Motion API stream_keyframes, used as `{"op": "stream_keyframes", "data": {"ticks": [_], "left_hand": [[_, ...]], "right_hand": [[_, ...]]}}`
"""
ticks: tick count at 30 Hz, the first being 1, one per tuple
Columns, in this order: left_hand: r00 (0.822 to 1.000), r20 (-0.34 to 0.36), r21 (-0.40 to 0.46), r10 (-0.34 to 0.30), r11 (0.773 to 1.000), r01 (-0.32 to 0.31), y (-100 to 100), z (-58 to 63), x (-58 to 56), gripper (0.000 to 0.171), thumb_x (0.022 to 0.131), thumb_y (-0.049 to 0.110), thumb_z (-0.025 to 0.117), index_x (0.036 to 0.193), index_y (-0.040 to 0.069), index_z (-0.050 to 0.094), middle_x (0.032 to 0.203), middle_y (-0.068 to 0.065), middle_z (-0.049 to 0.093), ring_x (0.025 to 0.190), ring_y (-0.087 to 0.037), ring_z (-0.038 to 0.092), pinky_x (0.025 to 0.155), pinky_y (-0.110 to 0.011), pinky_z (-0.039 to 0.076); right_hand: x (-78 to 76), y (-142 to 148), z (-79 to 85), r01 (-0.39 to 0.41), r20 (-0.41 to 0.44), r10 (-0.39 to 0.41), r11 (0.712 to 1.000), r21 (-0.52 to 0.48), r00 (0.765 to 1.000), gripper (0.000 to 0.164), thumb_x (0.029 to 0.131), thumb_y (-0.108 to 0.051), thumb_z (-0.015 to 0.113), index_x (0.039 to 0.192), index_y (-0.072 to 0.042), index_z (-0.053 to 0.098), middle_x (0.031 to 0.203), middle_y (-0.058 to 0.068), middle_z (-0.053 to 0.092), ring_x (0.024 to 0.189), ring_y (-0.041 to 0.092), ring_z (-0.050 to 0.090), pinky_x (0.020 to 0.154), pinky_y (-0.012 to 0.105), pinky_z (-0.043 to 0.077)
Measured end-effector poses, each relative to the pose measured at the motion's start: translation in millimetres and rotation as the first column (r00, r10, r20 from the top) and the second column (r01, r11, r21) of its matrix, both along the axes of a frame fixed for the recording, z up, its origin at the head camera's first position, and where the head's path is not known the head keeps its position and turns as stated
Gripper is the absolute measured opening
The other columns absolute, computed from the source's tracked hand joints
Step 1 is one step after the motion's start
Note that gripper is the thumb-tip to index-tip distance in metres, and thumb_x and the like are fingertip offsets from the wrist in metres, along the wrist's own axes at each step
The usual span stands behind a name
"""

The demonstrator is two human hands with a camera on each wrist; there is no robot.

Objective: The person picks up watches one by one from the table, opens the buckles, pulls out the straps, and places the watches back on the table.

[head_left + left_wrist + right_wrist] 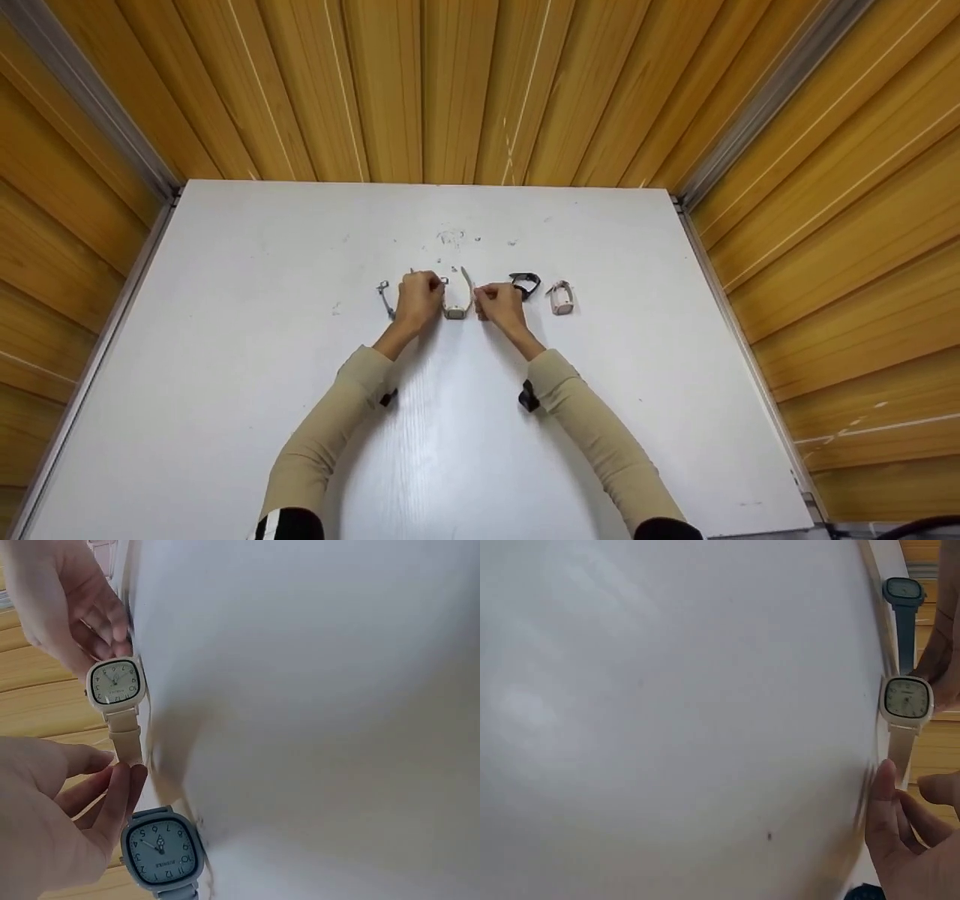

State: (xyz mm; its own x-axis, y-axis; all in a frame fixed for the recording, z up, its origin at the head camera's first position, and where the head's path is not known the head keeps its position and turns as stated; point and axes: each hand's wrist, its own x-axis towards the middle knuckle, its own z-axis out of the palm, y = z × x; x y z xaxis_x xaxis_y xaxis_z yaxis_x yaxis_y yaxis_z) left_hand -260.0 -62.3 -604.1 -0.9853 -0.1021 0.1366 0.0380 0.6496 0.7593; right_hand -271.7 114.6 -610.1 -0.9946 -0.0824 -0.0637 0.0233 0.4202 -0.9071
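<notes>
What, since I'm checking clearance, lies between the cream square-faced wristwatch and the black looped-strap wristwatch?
In the head view, the right hand lies there, fingers near the cream wristwatch.

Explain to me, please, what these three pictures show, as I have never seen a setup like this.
There is no machine here: a person works with two bare hands, the left hand and the right hand, in tan sleeves. The wide picture comes from a camera on the head, looking forward and down. The other two come from cameras on the left and right wrists, so they look turned sideways. On the white table are four watches: from left to right, a blue-grey watch, a cream watch, a black watch and a pink watch. Both hands have their fingertips close to the cream watch's strap, one on either side; whether they grip it, I cannot tell.
</notes>
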Motion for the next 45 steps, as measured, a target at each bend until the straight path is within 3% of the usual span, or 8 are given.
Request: {"op": "stream_keyframes", "data": {"ticks": [6, 9, 16, 23, 29, 36, 41, 45], "left_hand": [[0.992, -0.123, 0.021, 0.000, 1.000, 0.003, 8, 12.9, -1.9, 0.012, 0.095, -0.001, 0.065, 0.100, -0.007, 0.074, 0.098, -0.020, 0.073, 0.089, -0.030, 0.073, 0.078, -0.037, 0.063], [0.987, -0.155, 0.046, -0.031, 0.998, 0.039, 19, 17.9, -3.5, 0.013, 0.095, -0.003, 0.064, 0.102, -0.008, 0.073, 0.100, -0.021, 0.072, 0.090, -0.031, 0.073, 0.079, -0.038, 0.064], [0.979, -0.151, 0.090, -0.138, 0.984, 0.152, 54, 21.9, -2.4, 0.014, 0.091, -0.005, 0.065, 0.102, -0.008, 0.072, 0.097, -0.022, 0.072, 0.090, -0.033, 0.073, 0.081, -0.042, 0.063], [0.953, -0.066, 0.167, -0.294, 0.939, 0.301, 81, 8.6, -0.6, 0.022, 0.091, -0.006, 0.064, 0.111, -0.014, 0.067, 0.105, -0.030, 0.070, 0.097, -0.038, 0.072, 0.087, -0.044, 0.063], [0.970, -0.066, 0.177, -0.236, 0.953, 0.244, 102, -2.0, -8.1, 0.027, 0.090, -0.006, 0.061, 0.115, -0.015, 0.067, 0.107, -0.031, 0.072, 0.100, -0.039, 0.073, 0.091, -0.046, 0.062], [0.982, 0.002, 0.151, -0.188, 0.971, 0.186, 118, -8.1, -13.4, 0.025, 0.095, 0.000, 0.059, 0.114, -0.011, 0.070, 0.101, -0.024, 0.075, 0.096, -0.035, 0.071, 0.089, -0.045, 0.059], [0.988, 0.005, 0.167, -0.151, 0.975, 0.149, 122, -6.8, -15.6, 0.023, 0.096, 0.001, 0.057, 0.108, -0.011, 0.072, 0.102, -0.024, 0.075, 0.099, -0.036, 0.071, 0.090, -0.047, 0.058], [0.992, 0.049, 0.179, -0.120, 0.978, 0.110, 123, -4.4, -16.4, 0.021, 0.097, 0.004, 0.058, 0.104, -0.009, 0.073, 0.098, -0.022, 0.076, 0.095, -0.035, 0.071, 0.086, -0.045, 0.059]], "right_hand": [[8.1, 37, 24.2, -0.022, 0.043, 0.021, 1.000, 0.020, 0.999, 0.021, 0.098, -0.006, 0.063, 0.103, 0.012, 0.073, 0.086, 0.026, 0.074, 0.068, 0.025, 0.075, 0.062, 0.030, 0.065], [9.5, 57, 33.1, 0.011, 0.044, -0.012, 1.000, 0.021, 0.999, 0.021, 0.098, -0.003, 0.062, 0.105, 0.014, 0.072, 0.088, 0.028, 0.073, 0.068, 0.022, 0.074, 0.062, 0.026, 0.064], [13.4, 89, 36.9, 0.077, 0.034, -0.078, 0.997, 0.032, 0.996, 0.024, 0.097, -0.002, 0.060, 0.107, 0.016, 0.070, 0.094, 0.033, 0.072, 0.063, 0.012, 0.071, 0.056, 0.018, 0.061], [17.0, 97, 21.6, 0.121, 0.067, -0.123, 0.992, 0.027, 0.990, 0.022, 0.096, -0.002, 0.062, 0.109, 0.014, 0.070, 0.094, 0.028, 0.073, 0.063, 0.011, 0.070, 0.057, 0.021, 0.062], [15.1, 96, 12.4, 0.146, -0.012, -0.145, 0.988, 0.050, 0.989, 0.021, 0.093, -0.002, 0.063, 0.105, 0.013, 0.072, 0.085, 0.025, 0.075, 0.060, 0.017, 0.072, 0.054, 0.017, 0.059], [16.0, 88, 4.2, 0.218, 0.041, -0.215, 0.972, -0.084, 0.976, 0.025, 0.096, -0.001, 0.061, 0.111, 0.018, 0.068, 0.096, 0.034, 0.073, 0.067, 0.021, 0.076, 0.060, 0.025, 0.064], [15.9, 79, 4.4, 0.179, -0.047, -0.181, 0.983, -0.044, 0.982, 0.021, 0.097, 0.000, 0.061, 0.106, 0.017, 0.070, 0.090, 0.034, 0.073, 0.069, 0.031, 0.076, 0.055, 0.019, 0.060], [16.2, 77, 2.8, 0.163, -0.097, -0.163, 0.987, -0.010, 0.982, 0.019, 0.096, 0.000, 0.062, 0.101, 0.015, 0.072, 0.084, 0.032, 0.074, 0.068, 0.034, 0.076, 0.050, 0.014, 0.055]]}}
